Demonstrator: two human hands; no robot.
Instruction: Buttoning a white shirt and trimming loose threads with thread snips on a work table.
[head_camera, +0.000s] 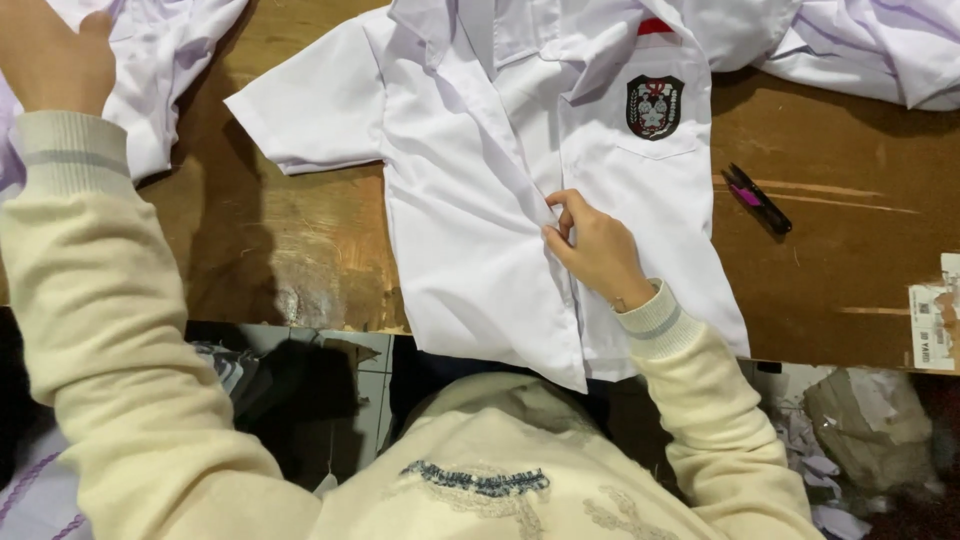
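A white short-sleeved shirt (470, 230) with a dark crest badge (654, 106) on its chest pocket lies front-up on a brown wooden table (300, 260). My right hand (595, 245) pinches the shirt's front placket near the middle, thumb and fingers closed on the fabric edge. My left hand (55, 55) is at the top left corner, resting on a heap of white cloth (165, 60); its fingers are cut off by the frame edge. Both arms wear cream knit sleeves.
A small black and magenta thread snipper (757, 198) lies on the table right of the shirt. More white garments (880, 50) are piled at the top right. A paper label (935, 325) sticks at the table's right edge. Scrap cloth litters the floor (840, 440) below.
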